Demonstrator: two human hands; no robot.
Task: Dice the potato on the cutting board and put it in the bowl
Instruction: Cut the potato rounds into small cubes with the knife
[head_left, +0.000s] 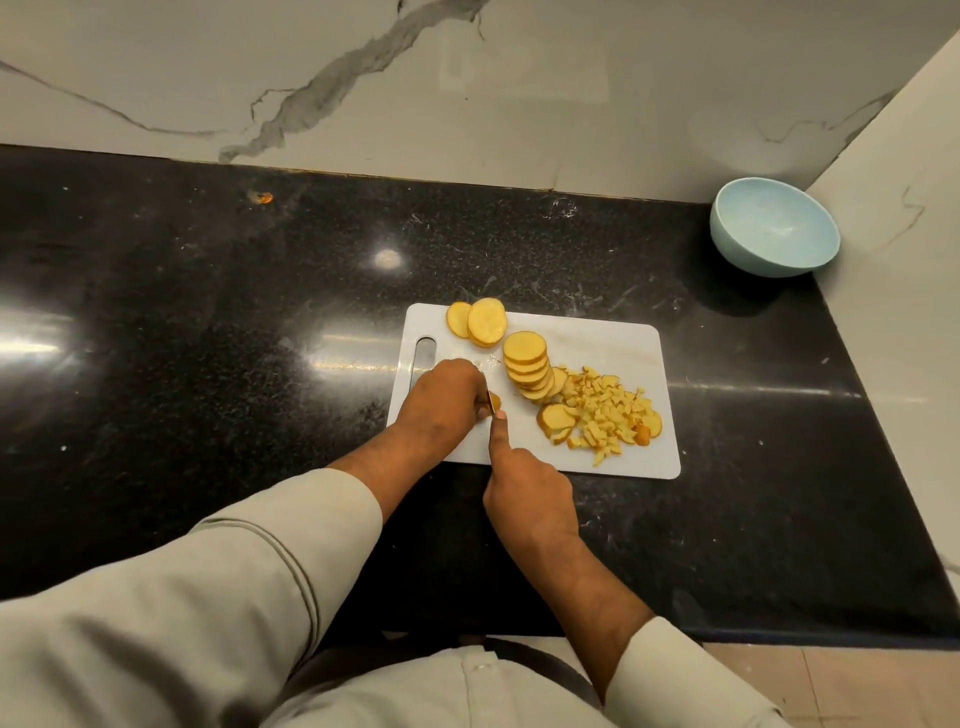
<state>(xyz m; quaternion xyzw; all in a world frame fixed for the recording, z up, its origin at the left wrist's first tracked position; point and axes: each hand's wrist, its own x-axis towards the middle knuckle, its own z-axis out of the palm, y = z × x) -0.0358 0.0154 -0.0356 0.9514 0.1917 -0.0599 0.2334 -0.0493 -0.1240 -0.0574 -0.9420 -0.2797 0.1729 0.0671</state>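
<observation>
Your right hand (530, 493) grips the knife (491, 415), your left hand (441, 400) pins a potato piece (496, 401) on the cutting board (613, 343) (bowl (774, 228) far off); those fingertips beside the blade risk a nick.

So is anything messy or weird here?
Mostly tidy. One small orange scrap lies alone on the black counter, far from the board. The bowl holds nothing, and the dice sit on the board.
</observation>
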